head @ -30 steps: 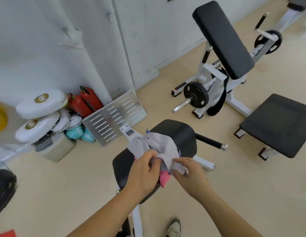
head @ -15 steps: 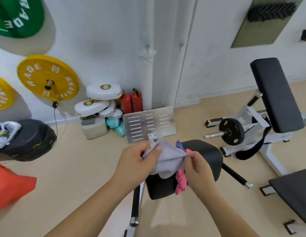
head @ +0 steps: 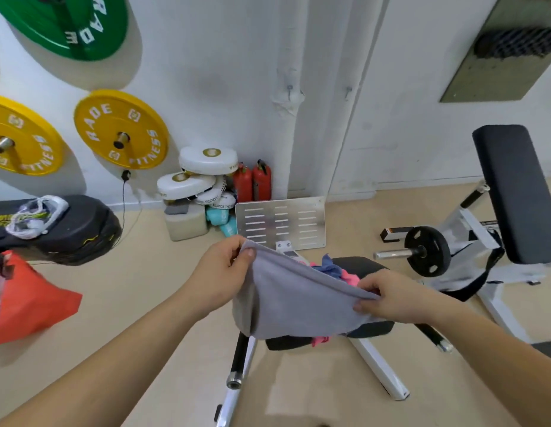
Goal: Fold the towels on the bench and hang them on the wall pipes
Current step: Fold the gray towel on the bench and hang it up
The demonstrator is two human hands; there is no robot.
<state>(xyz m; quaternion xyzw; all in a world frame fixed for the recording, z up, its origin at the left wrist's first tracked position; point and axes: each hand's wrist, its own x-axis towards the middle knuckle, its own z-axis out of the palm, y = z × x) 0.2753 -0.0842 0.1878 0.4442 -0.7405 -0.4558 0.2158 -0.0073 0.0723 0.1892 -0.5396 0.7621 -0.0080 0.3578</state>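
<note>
We hold the grey towel (head: 294,298) stretched between our two hands above the black padded surface (head: 365,326). Our left hand (head: 220,274) pinches one upper corner between thumb and fingers, and our right hand (head: 391,298) pinches the other end of the same edge, so the cloth hangs down in front of the surface. Behind it, blue and pink towels (head: 337,270) lie bunched on the surface. Yellow weight plates (head: 121,134) hang on the wall, with two red fire extinguishers (head: 252,181) on the floor below.

White wall (head: 224,72), beige floor (head: 150,272) — weight plates (head: 97,118)
</note>
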